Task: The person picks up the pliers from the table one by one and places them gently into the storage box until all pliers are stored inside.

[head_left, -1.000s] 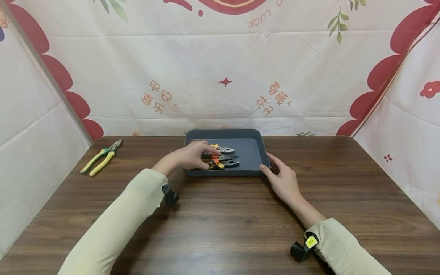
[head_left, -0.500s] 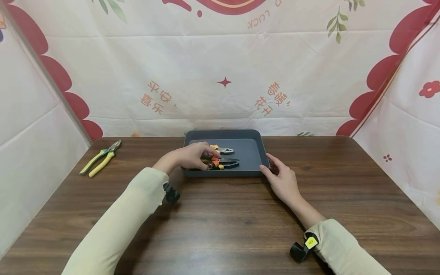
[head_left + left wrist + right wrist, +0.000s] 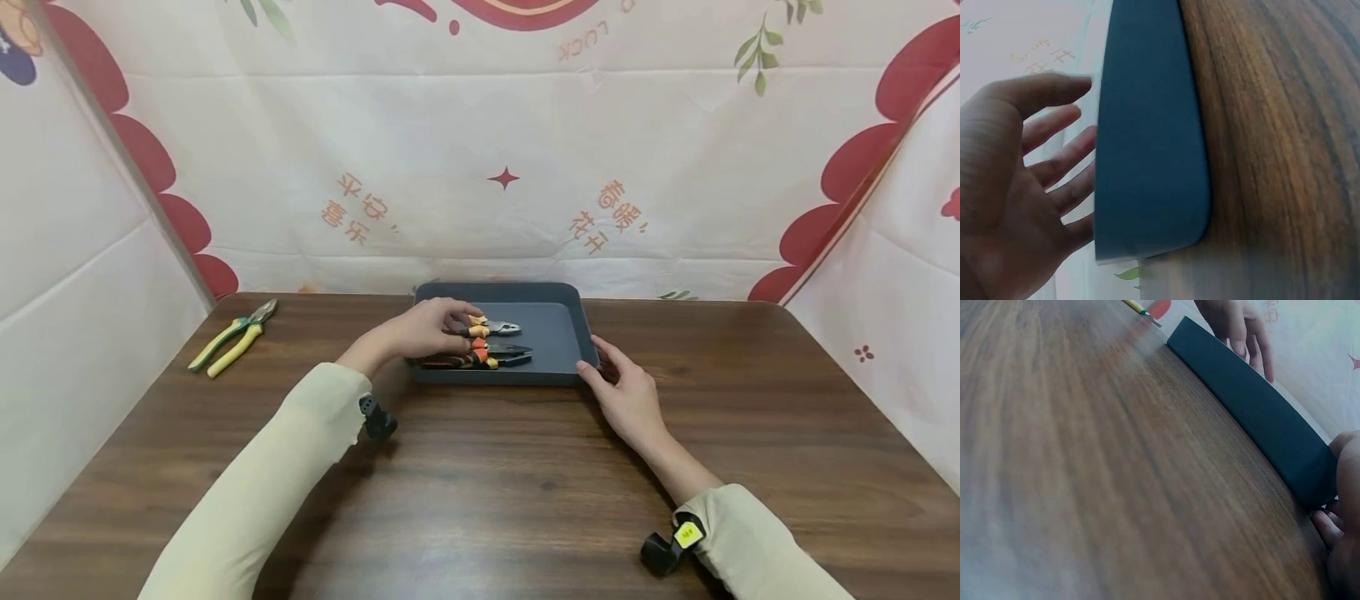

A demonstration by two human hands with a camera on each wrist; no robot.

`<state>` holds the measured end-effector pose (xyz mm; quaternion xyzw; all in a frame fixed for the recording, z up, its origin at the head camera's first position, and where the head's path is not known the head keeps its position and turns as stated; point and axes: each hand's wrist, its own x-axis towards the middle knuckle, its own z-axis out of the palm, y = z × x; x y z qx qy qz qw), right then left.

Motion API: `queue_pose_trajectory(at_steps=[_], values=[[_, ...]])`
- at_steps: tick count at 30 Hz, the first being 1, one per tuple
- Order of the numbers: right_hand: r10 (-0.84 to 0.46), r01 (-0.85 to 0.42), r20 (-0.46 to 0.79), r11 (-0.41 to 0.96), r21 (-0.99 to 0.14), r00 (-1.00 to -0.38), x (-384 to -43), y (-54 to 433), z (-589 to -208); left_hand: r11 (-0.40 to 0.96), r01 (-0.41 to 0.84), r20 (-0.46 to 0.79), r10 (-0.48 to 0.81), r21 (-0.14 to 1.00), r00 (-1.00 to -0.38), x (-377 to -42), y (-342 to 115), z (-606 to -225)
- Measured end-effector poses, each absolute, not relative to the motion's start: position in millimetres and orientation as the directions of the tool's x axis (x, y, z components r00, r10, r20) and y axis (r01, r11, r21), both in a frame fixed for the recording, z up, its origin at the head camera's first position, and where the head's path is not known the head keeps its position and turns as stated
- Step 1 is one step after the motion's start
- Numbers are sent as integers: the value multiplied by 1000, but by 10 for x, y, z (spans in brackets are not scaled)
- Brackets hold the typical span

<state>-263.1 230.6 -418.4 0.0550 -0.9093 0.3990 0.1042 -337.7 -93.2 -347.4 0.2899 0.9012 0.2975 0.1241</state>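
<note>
A dark grey-blue tray point(image 3: 553, 337) stands at the table's back edge, with pliers lying in its left part. Farthest back are yellow-handled pliers with a silver head point(image 3: 504, 328). Long-nose pliers point(image 3: 510, 349) with orange on their handles lie ahead of them, close beside black-nosed pliers point(image 3: 515, 361) along the front wall. My left hand point(image 3: 426, 327) hovers over the handles, partly covering them. In the left wrist view its fingers point(image 3: 1063, 162) are spread and the thumb is apart, with nothing held. My right hand point(image 3: 632, 406) grips the tray's front right corner, thumb at the rim.
Yellow-and-green-handled pliers point(image 3: 234, 337) lie, handles spread, at the table's back left. A printed white cloth point(image 3: 420, 133) hangs right behind the table point(image 3: 480, 500), with more cloth at both sides.
My left hand has let go of the orange-handled long-nose pliers, which now lie beside the front pair, and has shifted slightly back. My right hand keeps its grip. The head view has turned slightly left.
</note>
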Motion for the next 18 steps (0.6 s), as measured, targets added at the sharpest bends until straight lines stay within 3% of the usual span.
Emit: queue_pose_trajectory(at_steps=[10, 18], values=[[-17, -190, 242, 676, -712, -970, -2632, 2320, -4184, 696, 329, 110, 340, 638, -934, -3330, -1231, -3402], [-16, -188, 240, 674, -714, -971, -2629, 2331, -4184, 759, 206, 138, 153, 618, -978, -3293, -1607, -3392]])
